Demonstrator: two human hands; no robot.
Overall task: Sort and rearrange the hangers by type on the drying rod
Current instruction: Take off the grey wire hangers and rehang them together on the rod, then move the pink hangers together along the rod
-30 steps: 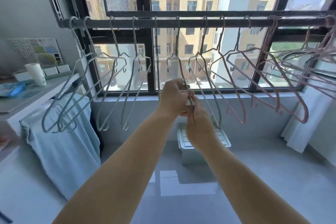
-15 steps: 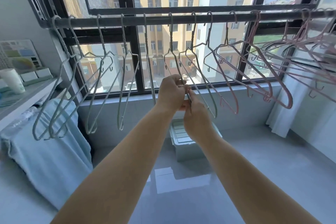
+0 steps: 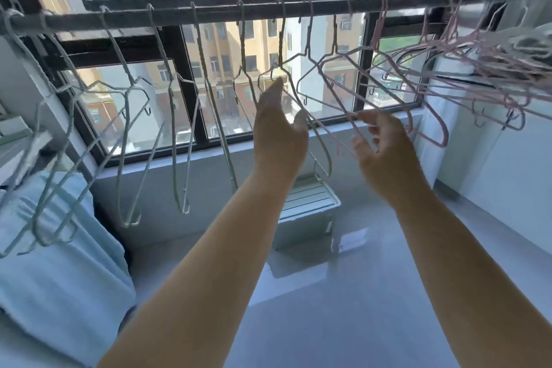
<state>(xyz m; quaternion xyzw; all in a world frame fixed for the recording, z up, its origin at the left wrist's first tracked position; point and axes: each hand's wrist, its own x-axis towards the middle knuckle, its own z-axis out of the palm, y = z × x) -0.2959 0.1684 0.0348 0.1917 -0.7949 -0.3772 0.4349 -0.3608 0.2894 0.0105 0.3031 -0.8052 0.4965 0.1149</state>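
A dark drying rod [image 3: 215, 13] runs across the window. Several pale green wire hangers [image 3: 172, 140] hang along its left and middle, and several pink hangers [image 3: 478, 63] crowd its right end. My left hand [image 3: 277, 131] reaches up with straight fingers. Its fingertips touch the shoulder of a green hanger [image 3: 280, 39], just below the neck, and one arm of that hanger runs down past the thumb. My right hand [image 3: 385, 146] is spread with loosely bent fingers, the index fingertip touching the arm of a pink hanger [image 3: 334, 92]. Neither hand grips anything.
A pale green plastic box [image 3: 307, 206] stands on the tiled floor under the window. A light blue cloth [image 3: 59, 278] hangs at the left below a shelf. A white wall and appliance edge [image 3: 493, 158] lie close on the right.
My hands were together pinching a green hanger's lower arm; they have let go and parted. The left rose to the hanger's shoulder, the right moved right to a pink hanger.
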